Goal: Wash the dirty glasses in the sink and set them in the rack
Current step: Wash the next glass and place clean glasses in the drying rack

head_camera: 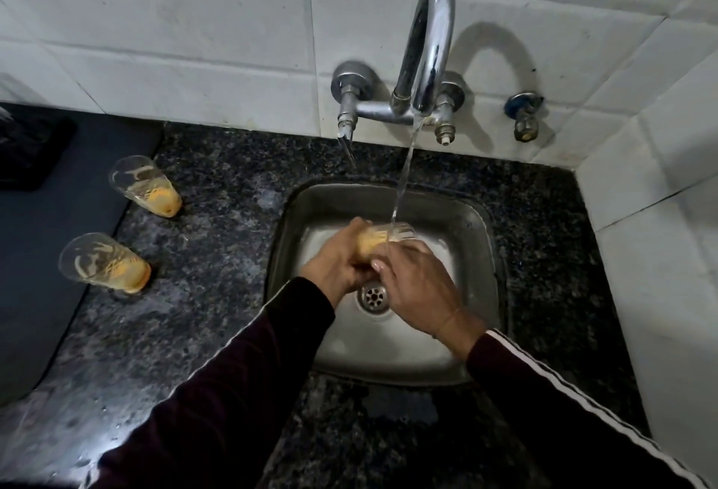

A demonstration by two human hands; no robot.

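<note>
Head camera view, looking down on two forearms in dark maroon sleeves (248,379), the right one edged with white stripes, reaching forward over a speckled black granite counter (217,239). Both hands meet above a small square stainless steel sink (478,239). The left hand (334,263) curls its fingers round the base end of a clear ribbed drinking glass with orange residue (382,238), which lies tilted on its side with the open rim pointing away and to the right. The right hand (415,286) wraps over the near side of the same glass, thumb touching it. Directly below the grip sits the round metal drain (375,296). A thin stream of water (404,173) falls onto the glass rim just beyond the grip, coming from a curved chrome wall tap (427,45) mounted on white tiles (194,22). Well to the left of the grip, two more clear glasses with orange dregs stand upright on the counter, one nearer (105,263) and one farther (145,185), beside a dark mat (46,239).
</note>
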